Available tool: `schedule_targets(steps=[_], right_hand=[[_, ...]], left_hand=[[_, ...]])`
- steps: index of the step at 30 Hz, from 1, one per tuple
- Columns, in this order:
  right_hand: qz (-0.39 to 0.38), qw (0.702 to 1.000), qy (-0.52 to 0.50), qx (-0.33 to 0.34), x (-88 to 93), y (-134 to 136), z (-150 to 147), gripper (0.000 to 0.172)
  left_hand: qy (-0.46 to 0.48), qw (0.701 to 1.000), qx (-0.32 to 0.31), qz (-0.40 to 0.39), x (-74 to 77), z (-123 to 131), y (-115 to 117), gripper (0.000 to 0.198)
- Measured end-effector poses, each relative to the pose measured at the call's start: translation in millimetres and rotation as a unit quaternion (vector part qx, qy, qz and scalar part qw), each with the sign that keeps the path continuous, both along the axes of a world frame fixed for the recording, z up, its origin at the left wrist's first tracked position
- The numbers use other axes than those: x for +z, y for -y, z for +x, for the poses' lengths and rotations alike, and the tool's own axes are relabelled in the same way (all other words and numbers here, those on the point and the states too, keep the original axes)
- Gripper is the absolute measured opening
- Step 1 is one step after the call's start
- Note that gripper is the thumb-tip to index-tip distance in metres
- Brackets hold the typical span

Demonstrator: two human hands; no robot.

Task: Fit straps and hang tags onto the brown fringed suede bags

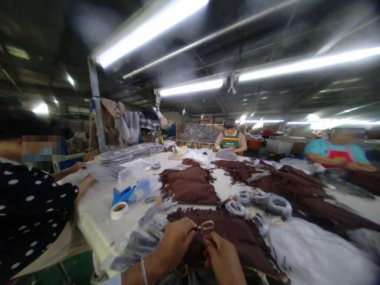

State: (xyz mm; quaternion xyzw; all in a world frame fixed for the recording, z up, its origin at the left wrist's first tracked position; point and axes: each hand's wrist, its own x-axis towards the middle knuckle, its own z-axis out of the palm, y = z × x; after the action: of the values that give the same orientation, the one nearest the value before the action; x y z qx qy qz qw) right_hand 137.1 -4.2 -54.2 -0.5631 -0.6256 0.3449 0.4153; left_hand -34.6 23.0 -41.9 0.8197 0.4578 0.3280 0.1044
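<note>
A gold-coloured snap hook sticks out from the fingertips of my left hand, which is closed in a pinch at its stem. Just below and to the right, my right hand is closed too, thumb against forefinger, close to the hook; what lies between those fingers is hidden. Beneath both hands lies a dark brown fringed fabric bag with gold fittings along its near edge. To the right of the bag are wrapped, coiled straps.
More brown fringed pieces cover the white table. A tape roll and blue dispenser stand left. Grey wrapped strips lie beside my left arm, white plastic at right. A co-worker handles clear plastic on the left; two others work opposite.
</note>
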Motion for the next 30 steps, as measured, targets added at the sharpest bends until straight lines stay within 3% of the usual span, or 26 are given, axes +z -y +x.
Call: schedule_targets(steps=[7, 11, 16, 19, 22, 27, 30], right_hand=[[0.020, 0.998, 0.054, -0.020, 7.0, 3.3, -1.0, 0.025], [0.017, 0.999, 0.038, -0.015, 5.2, 3.8, -0.6, 0.023], [0.017, 0.999, 0.032, -0.018, -2.3, 3.4, 2.0, 0.020], [0.039, 0.998, 0.040, -0.026, -4.2, 3.5, 2.8, 0.018], [0.040, 0.999, 0.017, -0.026, -4.6, 5.7, 2.4, 0.017], [0.030, 0.995, -0.080, -0.058, -10.4, 17.7, 0.0, 0.020], [0.074, 0.994, -0.048, -0.061, -12.1, 27.4, -0.6, 0.020]], left_hand=[[-0.137, 0.989, 0.044, 0.042, -2.3, 5.3, 2.3, 0.017], [-0.169, 0.985, 0.006, 0.041, -2.7, 7.3, 8.3, 0.020], [0.032, 0.994, -0.091, -0.056, -0.9, 10.6, 8.3, 0.031], [0.187, 0.961, -0.107, -0.176, 1.7, 17.3, 0.7, 0.025], [0.280, 0.926, -0.073, -0.243, 2.3, 24.7, -5.9, 0.016], [0.299, 0.936, -0.047, -0.181, 4.5, 27.4, -0.5, 0.011], [0.282, 0.952, -0.052, -0.109, 9.1, 23.8, 7.7, 0.012]])
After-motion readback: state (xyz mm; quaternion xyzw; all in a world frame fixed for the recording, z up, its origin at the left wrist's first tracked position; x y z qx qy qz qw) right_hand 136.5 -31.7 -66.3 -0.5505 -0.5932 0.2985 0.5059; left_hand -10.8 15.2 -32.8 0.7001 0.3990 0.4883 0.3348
